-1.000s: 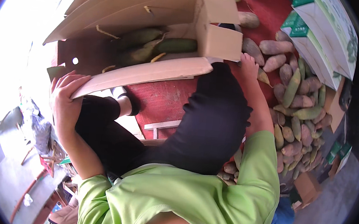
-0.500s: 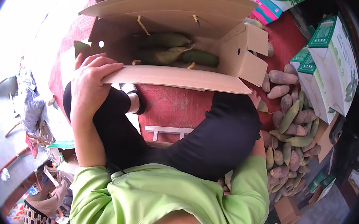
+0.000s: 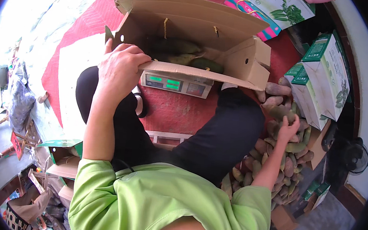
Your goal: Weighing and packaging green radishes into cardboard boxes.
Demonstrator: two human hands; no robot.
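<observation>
Head view: the right hand, over the pile, grips a root lying roughly crosswise at its fingertips, and the box stands off to its left, clasped by the nearer left hand, whereas half a second ago the right hand was mostly hidden beside the knee.

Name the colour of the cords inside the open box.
The cords are yellow, seen best in the head view.

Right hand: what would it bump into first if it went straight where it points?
The right hand would first meet the greenish tuber at its fingers, which it seems to touch already. Beyond, maybe the white-and-green carton, but depth is unclear.
</observation>
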